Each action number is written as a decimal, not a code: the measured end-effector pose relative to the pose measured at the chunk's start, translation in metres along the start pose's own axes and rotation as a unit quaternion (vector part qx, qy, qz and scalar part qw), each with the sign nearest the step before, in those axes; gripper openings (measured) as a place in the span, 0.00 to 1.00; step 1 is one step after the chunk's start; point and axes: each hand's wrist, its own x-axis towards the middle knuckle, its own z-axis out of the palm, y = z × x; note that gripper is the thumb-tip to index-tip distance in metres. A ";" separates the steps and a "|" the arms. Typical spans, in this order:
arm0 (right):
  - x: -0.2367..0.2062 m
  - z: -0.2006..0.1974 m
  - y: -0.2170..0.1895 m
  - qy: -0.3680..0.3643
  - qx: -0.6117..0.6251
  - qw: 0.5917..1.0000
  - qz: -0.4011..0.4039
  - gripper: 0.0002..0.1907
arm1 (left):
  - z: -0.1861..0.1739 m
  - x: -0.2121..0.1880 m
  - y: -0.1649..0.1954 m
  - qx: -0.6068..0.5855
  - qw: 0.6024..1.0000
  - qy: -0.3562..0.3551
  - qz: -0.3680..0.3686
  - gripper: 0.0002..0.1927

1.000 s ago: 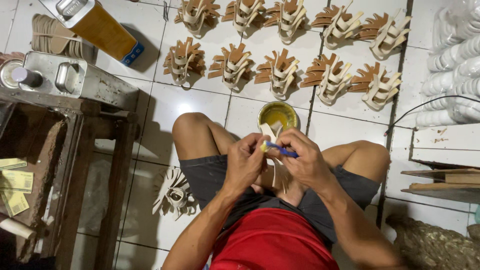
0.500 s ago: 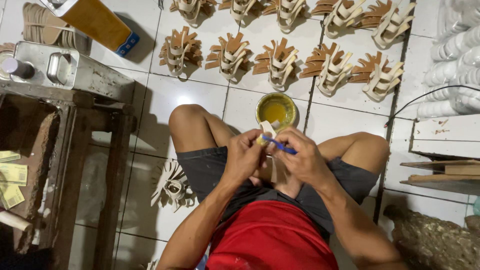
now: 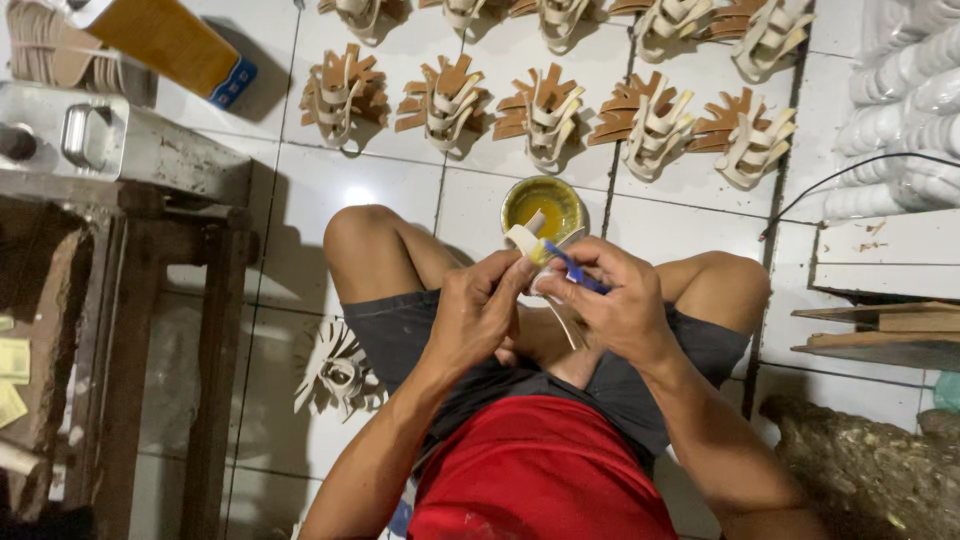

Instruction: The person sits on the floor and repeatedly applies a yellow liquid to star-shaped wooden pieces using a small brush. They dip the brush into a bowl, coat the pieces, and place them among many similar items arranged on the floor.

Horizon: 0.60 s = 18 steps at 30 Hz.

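Red shirt [image 3: 540, 470]: nearest of all, at the bottom edge, on the seated person whose camera looks down.
Dark shorts [image 3: 400, 335]: just beyond the shirt, over both thighs; the legs are crossed on the white tile floor [image 3: 330, 190].
Left hand [image 3: 478, 312]: over the lap, fingers curled and pressed together, thumb and forefinger pinching a pale strap piece [image 3: 527, 243] at its near end.
Right hand [image 3: 612, 300]: just right of the left hand, nearly touching it, fingers closed around a blue-handled brush [image 3: 570, 270] whose tip meets the strap.
Pale strap piece: held between both hands above the lap, a thin pale strip trailing down from it toward the shorts.
Yellow glue tin [image 3: 543, 205]: on the floor just beyond the hands, between the knees, round and open, with a pale stick standing in it.
Loose strap bundle [image 3: 340, 368]: on the floor left of the left thigh, a fan of pale pieces.
Wooden bench [image 3: 150, 300]: at the left, dark and worn, with a metal box [image 3: 110, 145] on its far end.
Strap bundles in rows [image 3: 545, 110]: far across the floor, brown and cream fans side by side, a second row at the top edge.
White stacked pieces [image 3: 900, 110]: far right, heaped in rolls, with boards [image 3: 880, 335] nearer on the right.
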 end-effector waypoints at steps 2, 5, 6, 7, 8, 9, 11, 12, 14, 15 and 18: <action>0.000 0.003 -0.002 0.000 0.005 1.000 -0.021 0.13 | -0.001 -0.001 0.001 0.019 1.000 0.000 0.006 0.14; 0.002 0.003 -0.006 0.011 -0.044 0.994 -0.097 0.14 | -0.002 -0.002 0.000 0.035 0.999 0.002 0.018 0.14; 0.003 0.002 -0.006 0.021 -0.074 0.988 -0.133 0.16 | -0.002 -0.002 -0.001 0.034 0.999 0.000 0.019 0.14; 0.005 0.001 -0.006 0.032 -0.103 0.980 -0.169 0.19 | -0.002 -0.002 -0.001 0.034 0.999 -0.002 0.021 0.14; 0.006 -0.001 -0.005 0.030 -0.112 0.982 -0.151 0.21 | -0.003 -0.002 -0.002 0.012 1.000 -0.017 0.012 0.14; 0.008 -0.002 -0.003 0.028 -0.119 0.983 -0.133 0.24 | -0.004 -0.002 -0.001 -0.011 0.999 -0.031 0.003 0.15; 0.010 -0.006 0.002 -0.003 -0.111 0.984 -0.143 0.22 | -0.006 -0.002 0.000 -0.044 0.997 -0.067 -0.015 0.16; 0.012 -0.007 0.007 -0.031 -0.094 0.981 -0.169 0.19 | -0.007 -0.003 0.001 -0.054 0.994 -0.089 -0.025 0.17; 0.009 -0.011 0.016 -0.049 -0.052 0.987 -0.145 0.13 | -0.006 -0.005 0.004 -0.051 0.992 -0.116 -0.027 0.18; 0.006 -0.014 0.021 -0.039 -0.028 0.994 -0.097 0.12 | -0.004 -0.008 0.006 -0.038 0.992 -0.122 -0.017 0.19; -0.003 -0.021 0.035 -0.035 0.035 0.999 -0.008 0.10 | 0.004 -0.012 0.008 -0.017 0.994 -0.096 -0.043 0.20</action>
